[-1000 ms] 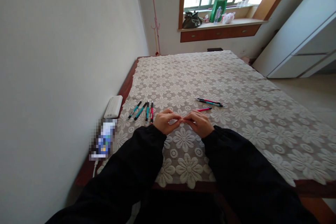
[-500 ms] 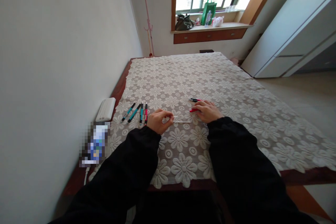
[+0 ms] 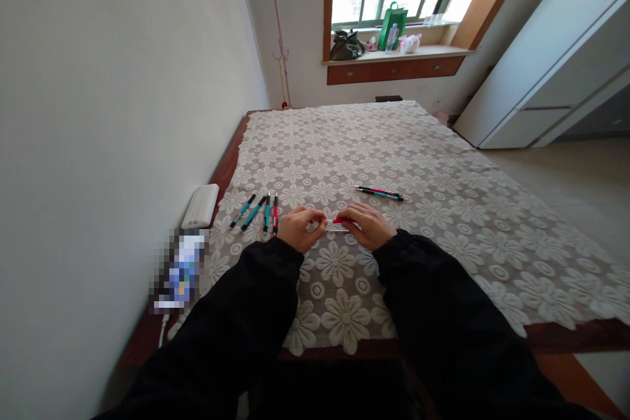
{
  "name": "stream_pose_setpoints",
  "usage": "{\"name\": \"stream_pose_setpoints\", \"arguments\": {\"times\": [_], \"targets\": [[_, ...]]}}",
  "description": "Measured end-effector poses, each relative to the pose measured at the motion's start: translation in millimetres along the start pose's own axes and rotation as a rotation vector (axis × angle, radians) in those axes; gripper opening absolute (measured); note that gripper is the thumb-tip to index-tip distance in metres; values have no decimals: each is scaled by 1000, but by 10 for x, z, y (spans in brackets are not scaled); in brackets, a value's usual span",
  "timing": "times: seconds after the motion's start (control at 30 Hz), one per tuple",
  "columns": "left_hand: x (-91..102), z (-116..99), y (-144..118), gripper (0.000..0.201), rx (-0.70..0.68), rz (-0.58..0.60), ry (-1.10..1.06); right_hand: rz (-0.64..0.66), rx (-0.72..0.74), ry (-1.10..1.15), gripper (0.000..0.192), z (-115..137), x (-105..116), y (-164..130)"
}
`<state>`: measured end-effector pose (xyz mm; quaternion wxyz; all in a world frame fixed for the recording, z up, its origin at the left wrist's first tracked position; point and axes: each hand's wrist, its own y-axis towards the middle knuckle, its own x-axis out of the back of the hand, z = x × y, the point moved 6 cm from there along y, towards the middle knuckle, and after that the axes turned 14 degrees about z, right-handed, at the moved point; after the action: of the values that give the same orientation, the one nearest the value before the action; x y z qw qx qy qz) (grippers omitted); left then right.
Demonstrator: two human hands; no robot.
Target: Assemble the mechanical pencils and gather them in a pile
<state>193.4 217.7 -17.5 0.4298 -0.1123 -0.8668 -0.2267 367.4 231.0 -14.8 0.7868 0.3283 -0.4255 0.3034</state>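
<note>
A lace cloth (image 3: 433, 164) with a flower pattern covers the table across the middle of the frame. Just below centre, the left hand (image 3: 300, 228) and right hand (image 3: 367, 225) meet over it. The left fingers are pinched shut on a thin clear refill (image 3: 331, 230); the right fingers are curled around a red pen barrel (image 3: 342, 220). To the left lie 4 pens (image 3: 258, 210), and to the upper right 2 pens (image 3: 378, 193).

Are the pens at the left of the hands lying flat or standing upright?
Lying flat. The four pens rest side by side on the lace cloth, beside the left hand.
</note>
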Motion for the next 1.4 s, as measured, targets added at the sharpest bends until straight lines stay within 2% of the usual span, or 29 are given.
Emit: {"name": "stream_pose_setpoints", "arguments": {"times": [0.27, 0.47, 0.53, 0.63, 0.7, 0.8, 0.97, 1.1, 1.27, 1.4], "targets": [[-15, -16, -14, 16, -163, -45, -75, -37, 6, 147, 15, 55, -67, 18], [12, -55, -33, 19, -298, -86, -39, -108, -67, 392, 10, 39, -146, 17], [28, -84, -46, 21, -324, -96, -10, -137, -62, 513, 15, 46, -180, 16], [48, -107, -53, 30, -306, -94, 18, -175, -27, 716, 27, 65, -200, 12], [65, -99, -46, 34, -261, -95, 3, -247, -26, 793, 32, 56, -147, -8], [64, -74, -18, 28, -184, -74, -9, -381, -64, 785, 23, 13, -8, -52], [-81, -67, 25, 23, -139, 130, 110, -541, -143, 683, 26, -76, 176, -133], [-157, -21, 27, 13, -103, 199, 167, -510, -191, 609, 24, -121, 184, -145], [-183, 16, 28, 6, -115, 199, 174, -419, -167, 786, 27, -148, 115, -86], [-183, 21, 33, 8, -133, 195, 166, -409, -191, 899, 32, -166, 100, -66]]}}
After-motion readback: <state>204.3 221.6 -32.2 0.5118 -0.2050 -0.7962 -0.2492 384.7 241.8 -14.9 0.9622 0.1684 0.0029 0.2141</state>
